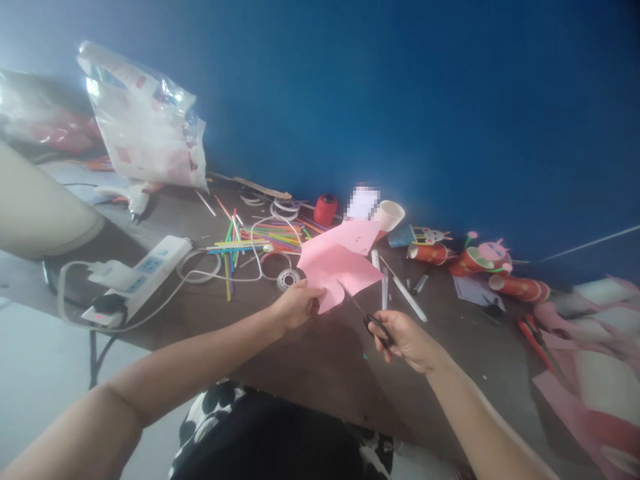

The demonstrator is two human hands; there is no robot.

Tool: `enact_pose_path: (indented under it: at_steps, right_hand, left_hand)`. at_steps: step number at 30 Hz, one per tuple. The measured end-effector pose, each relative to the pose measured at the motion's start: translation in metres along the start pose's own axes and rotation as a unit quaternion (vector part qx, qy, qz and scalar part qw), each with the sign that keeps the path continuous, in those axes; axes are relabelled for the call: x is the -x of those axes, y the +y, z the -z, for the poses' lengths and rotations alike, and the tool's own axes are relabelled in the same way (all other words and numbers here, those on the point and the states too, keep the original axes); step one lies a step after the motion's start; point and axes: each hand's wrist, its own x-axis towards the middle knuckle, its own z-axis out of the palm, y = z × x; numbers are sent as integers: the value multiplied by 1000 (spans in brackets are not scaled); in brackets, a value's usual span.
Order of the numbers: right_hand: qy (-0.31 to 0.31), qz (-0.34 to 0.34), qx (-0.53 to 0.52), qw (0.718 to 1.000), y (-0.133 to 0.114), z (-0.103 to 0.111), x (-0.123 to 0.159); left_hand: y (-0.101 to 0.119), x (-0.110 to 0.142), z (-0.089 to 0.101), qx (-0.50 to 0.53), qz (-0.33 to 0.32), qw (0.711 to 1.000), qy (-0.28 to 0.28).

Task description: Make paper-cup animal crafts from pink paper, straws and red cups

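Observation:
A sheet of pink paper point(336, 263) with an irregular, partly cut outline is held up over the dark table. My left hand point(299, 307) pinches its lower left edge between thumb and fingers. My right hand point(403, 339) grips the black handles of a pair of scissors point(377, 329). Their blades point up and left and meet the paper's lower edge, beside a curved cut. How far the blades are apart is too small to tell.
A white power strip point(150, 273) with plugs and a looping cable lies left. Behind the paper are colourful sticks point(260, 235), a tape roll point(289, 279), red thread point(326, 209) and paper cups point(390, 215). A glue gun point(136, 200) rests back left; decorated red cups point(519, 288) lie right.

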Motion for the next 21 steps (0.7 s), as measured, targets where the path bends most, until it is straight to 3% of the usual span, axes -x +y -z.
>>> enact_pose_path:
  at_steps: [3,9,21]
  right_hand:
    - [-3,-5,0,1000,-1,1,0]
    - [-5,-13,10,1000,0,0,3]
    - [2,-21,31,999,0,2,6]
  left_hand:
    - [2,1,1,-8,1,1000,5]
    - [8,6,-2,-36,2,995,-91]
    - [7,5,-1,-46,4,992,-116]
